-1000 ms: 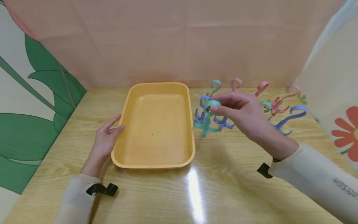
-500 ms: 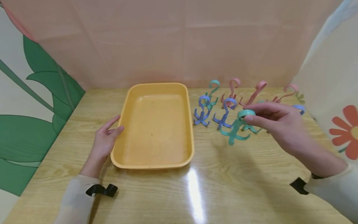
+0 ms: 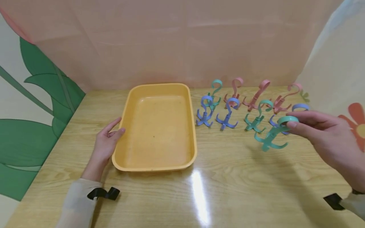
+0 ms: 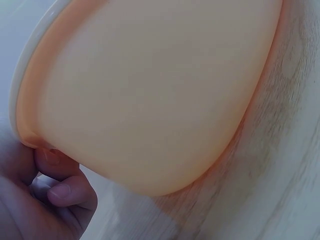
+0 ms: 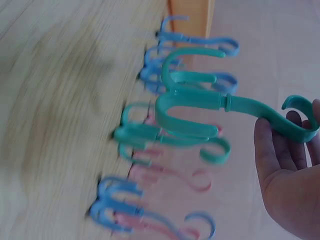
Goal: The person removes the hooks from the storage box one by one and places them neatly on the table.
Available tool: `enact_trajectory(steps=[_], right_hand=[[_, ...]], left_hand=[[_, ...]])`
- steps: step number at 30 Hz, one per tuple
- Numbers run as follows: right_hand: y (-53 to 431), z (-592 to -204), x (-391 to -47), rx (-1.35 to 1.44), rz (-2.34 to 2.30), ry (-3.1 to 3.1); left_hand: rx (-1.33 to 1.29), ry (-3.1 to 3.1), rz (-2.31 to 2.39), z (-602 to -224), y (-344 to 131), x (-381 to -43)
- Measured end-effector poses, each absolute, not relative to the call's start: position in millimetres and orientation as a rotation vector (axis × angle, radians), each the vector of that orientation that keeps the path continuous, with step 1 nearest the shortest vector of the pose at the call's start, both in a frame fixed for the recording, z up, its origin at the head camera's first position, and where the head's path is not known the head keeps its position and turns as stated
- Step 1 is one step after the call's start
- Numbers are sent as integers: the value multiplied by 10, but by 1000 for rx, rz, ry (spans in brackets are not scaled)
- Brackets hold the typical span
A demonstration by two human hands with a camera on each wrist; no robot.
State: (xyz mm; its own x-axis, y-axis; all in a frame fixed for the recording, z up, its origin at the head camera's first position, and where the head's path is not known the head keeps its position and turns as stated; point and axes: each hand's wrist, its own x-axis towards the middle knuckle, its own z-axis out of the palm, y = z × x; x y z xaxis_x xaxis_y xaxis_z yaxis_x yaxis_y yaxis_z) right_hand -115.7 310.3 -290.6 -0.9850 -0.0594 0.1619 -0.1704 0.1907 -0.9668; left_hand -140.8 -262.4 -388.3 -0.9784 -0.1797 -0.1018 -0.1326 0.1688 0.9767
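My right hand [image 3: 328, 136] pinches a green plastic four-prong hanging hook [image 3: 269, 139] by its curled top, prongs down, over the right part of the table. In the right wrist view the held hook [image 5: 197, 99] stretches away from the fingertips, nothing else in the hand. Another green hook [image 3: 254, 123] stands just behind it, and a blue hook [image 3: 299, 107] is partly covered by the hand. At the left, my left hand [image 3: 105, 144] holds the side rim of a yellow tray [image 3: 159, 133], its fingers curled under the rim [image 4: 22, 100] in the left wrist view.
Behind stand a green hook [image 3: 215, 95], several pink hooks [image 3: 258, 95] and two blue hooks [image 3: 204, 115], [image 3: 226, 118] right of the tray. A pink cloth [image 3: 137, 44] closes the table's back; a flower-printed panel [image 3: 330, 85] borders the right side.
My right hand has carried the green hanging hook to the right, away from the tray's edge and past the standing hooks, uncovering several of them. The left hand and tray stay put.
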Motion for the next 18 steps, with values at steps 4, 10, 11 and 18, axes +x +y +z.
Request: enact_trajectory(steps=[4,10,11,18], right_hand=[[3323,-2991,-1171,244,1950,-2285],[3674,-3190,-1224,362,2036,-2105],[3735,-3229,-1244,400,2072,-2056],[4201,-3426,-1375,412,2138,-1959]], left_hand=[[316,-2363,-1994,-3883,-2635,-1405],[310,-2363,-2002,-3889,-2641,-1408],[311,-2364,-2000,-3891,-2642,-1409],[322,-2373,-1998,-3894,-2640,-1408]])
